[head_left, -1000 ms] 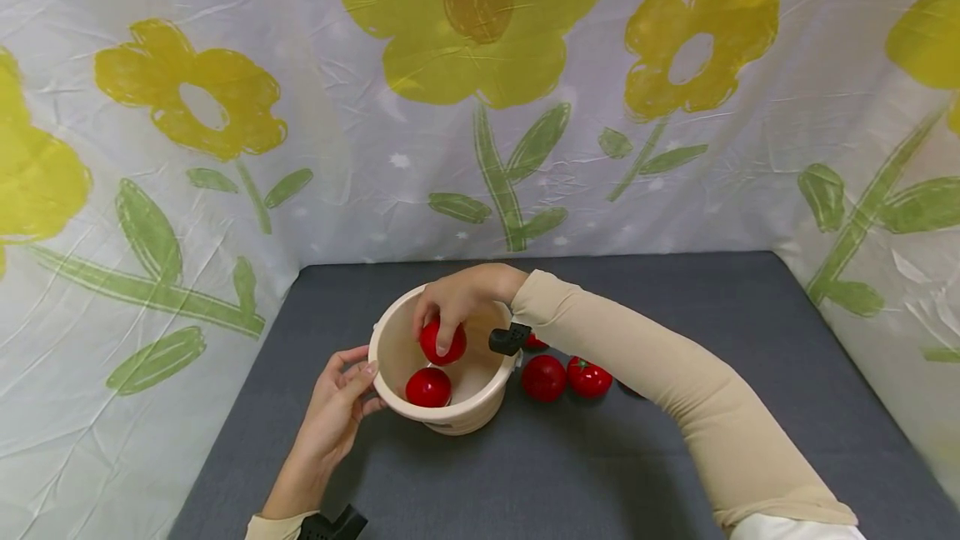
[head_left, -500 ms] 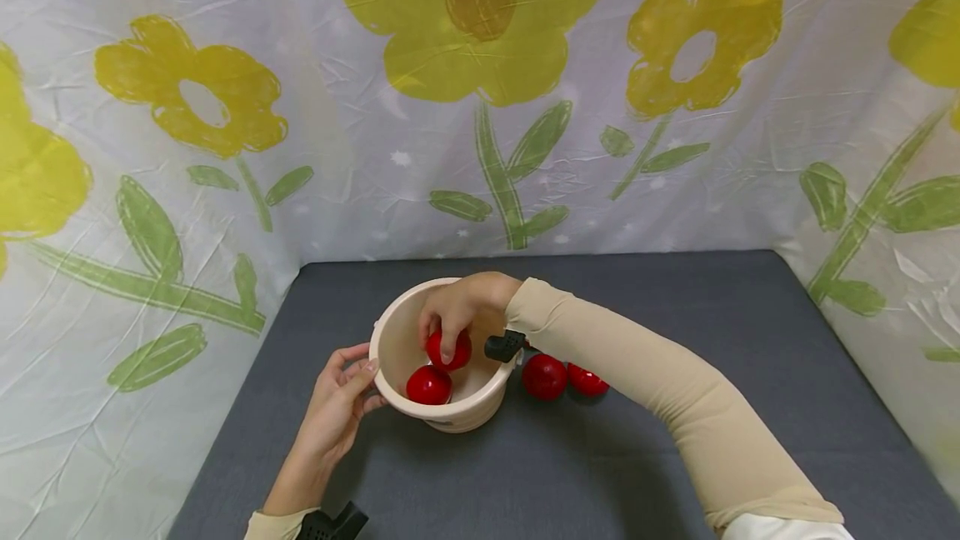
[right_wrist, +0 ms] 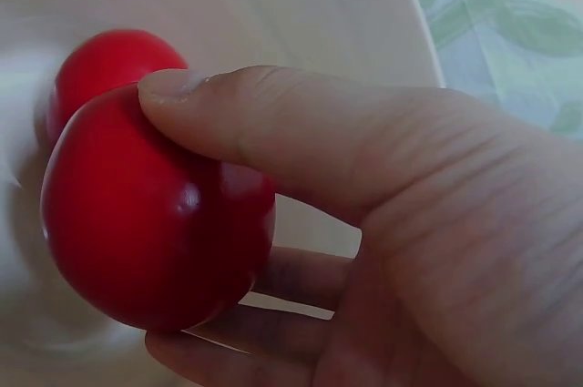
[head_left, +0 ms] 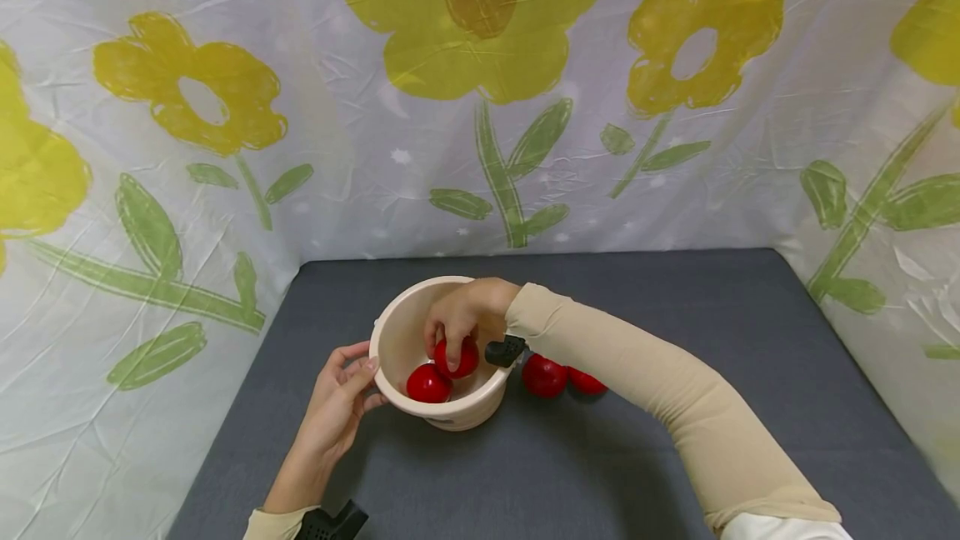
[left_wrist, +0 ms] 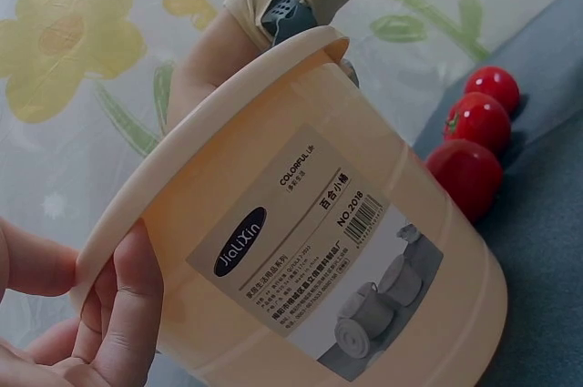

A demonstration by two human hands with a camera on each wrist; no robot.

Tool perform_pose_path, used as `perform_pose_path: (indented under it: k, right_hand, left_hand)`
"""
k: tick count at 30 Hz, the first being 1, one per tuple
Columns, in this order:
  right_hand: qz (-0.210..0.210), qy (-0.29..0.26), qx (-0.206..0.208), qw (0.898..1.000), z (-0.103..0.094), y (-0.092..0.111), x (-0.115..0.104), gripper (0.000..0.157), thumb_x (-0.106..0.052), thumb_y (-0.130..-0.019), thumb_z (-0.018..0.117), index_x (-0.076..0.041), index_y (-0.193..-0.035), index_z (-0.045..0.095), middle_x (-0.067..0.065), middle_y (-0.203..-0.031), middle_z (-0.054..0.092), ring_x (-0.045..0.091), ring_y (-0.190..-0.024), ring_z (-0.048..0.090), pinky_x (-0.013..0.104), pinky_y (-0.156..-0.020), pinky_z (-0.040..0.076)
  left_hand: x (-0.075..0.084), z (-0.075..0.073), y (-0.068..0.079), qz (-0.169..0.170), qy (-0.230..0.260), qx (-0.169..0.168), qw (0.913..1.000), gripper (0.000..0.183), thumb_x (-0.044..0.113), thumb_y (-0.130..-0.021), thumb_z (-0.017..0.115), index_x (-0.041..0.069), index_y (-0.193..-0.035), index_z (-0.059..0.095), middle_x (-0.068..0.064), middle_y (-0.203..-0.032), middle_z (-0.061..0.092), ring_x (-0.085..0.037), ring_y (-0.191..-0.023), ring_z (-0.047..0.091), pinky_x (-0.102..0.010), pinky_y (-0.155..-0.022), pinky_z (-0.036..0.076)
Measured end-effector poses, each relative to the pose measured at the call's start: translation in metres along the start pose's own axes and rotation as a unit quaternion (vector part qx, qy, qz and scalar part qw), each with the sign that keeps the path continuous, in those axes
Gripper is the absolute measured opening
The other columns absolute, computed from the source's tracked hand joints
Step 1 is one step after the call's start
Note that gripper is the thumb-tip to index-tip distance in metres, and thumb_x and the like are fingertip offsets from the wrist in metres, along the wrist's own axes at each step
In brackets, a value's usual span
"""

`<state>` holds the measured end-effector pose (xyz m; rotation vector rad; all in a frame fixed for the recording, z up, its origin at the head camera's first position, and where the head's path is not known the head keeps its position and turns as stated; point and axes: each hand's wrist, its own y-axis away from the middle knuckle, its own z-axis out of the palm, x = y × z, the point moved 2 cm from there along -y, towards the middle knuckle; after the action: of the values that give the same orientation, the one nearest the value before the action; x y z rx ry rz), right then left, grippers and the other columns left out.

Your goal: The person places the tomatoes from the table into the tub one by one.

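A cream plastic bucket (head_left: 468, 420) stands on the table, tilted slightly. My left hand (head_left: 339, 405) grips its rim from the left, thumb and fingers on either side of the edge in the left wrist view. Inside the bucket, my right hand (head_left: 463, 312) holds a red tomato (right_wrist: 155, 223), its thumb over the top and fingers beneath. Another tomato (head_left: 428, 384) lies in the bucket, just beside the held one. Whether the held tomato touches the bottom, I cannot tell.
Right of the bucket, a tomato (head_left: 544, 376) and a second tomato (head_left: 586, 382) sit on the dark grey table (head_left: 450, 490). A third tomato (left_wrist: 493, 86) shows in the left wrist view. Behind hangs a flowered curtain (head_left: 360, 173).
My right hand has lowered the tomato deeper into the bucket and slightly to the right, near the one lying there. The left hand has stayed on the rim.
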<state>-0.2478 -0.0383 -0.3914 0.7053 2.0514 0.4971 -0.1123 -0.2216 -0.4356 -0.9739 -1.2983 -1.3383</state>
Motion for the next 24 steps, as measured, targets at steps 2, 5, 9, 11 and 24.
perform_pose_path:
  k: [2,5,9,11,24]
  right_hand:
    - [-0.002,0.01,-0.003,1.0,0.0005,-0.0014,0.0009,0.042,-0.014,-0.08,0.077,-0.014,-0.121,0.068,-0.001,-0.112,0.066,0.017,-0.1,0.059,0.036,-0.086,0.059]
    - [0.002,0.012,-0.008,1.0,0.0011,-0.0032,0.002,0.039,-0.014,-0.08,0.077,-0.016,-0.118,0.069,-0.001,-0.111,0.065,0.017,-0.1,0.06,0.035,-0.085,0.059]
    - [0.007,0.009,-0.012,1.0,0.0015,-0.0039,0.002,0.039,-0.013,-0.08,0.077,-0.017,-0.118,0.069,-0.002,-0.11,0.065,0.016,-0.099,0.059,0.036,-0.086,0.059]
    - [0.007,0.011,-0.013,1.0,0.0017,-0.0039,0.0014,0.039,-0.013,-0.08,0.077,-0.017,-0.118,0.069,-0.001,-0.11,0.065,0.016,-0.099,0.059,0.037,-0.086,0.059]
    - [-0.009,-0.012,-0.012,1.0,0.0016,-0.0044,0.0014,0.04,-0.017,-0.08,0.077,-0.02,-0.12,0.07,0.0,-0.113,0.067,0.016,-0.104,0.058,0.044,-0.095,0.055]
  left_hand:
    - [0.0,0.0,-0.0001,0.001,0.001,-0.002,1.0,0.03,0.004,-0.1,0.052,0.013,-0.123,0.036,0.007,-0.096,0.068,-0.008,-0.079,0.066,-0.023,-0.064,0.059]
    - [-0.0002,0.0001,-0.0003,0.005,0.002,-0.005,1.0,0.03,0.004,-0.1,0.052,0.013,-0.123,0.035,0.007,-0.094,0.068,-0.008,-0.078,0.065,-0.023,-0.064,0.059]
    - [-0.0003,0.0002,-0.0001,0.013,0.001,-0.007,0.9999,0.031,0.004,-0.099,0.053,0.011,-0.123,0.035,0.006,-0.096,0.069,-0.008,-0.078,0.066,-0.024,-0.064,0.059]
    - [-0.0005,0.0001,-0.0001,0.015,0.002,-0.007,0.9999,0.031,0.004,-0.099,0.054,0.01,-0.123,0.035,0.006,-0.097,0.069,-0.008,-0.079,0.067,-0.024,-0.064,0.059]
    - [-0.0007,-0.0003,-0.0005,0.003,0.004,-0.005,1.0,0.03,0.005,-0.1,0.053,0.014,-0.122,0.035,0.006,-0.093,0.069,-0.009,-0.075,0.065,-0.023,-0.063,0.059]
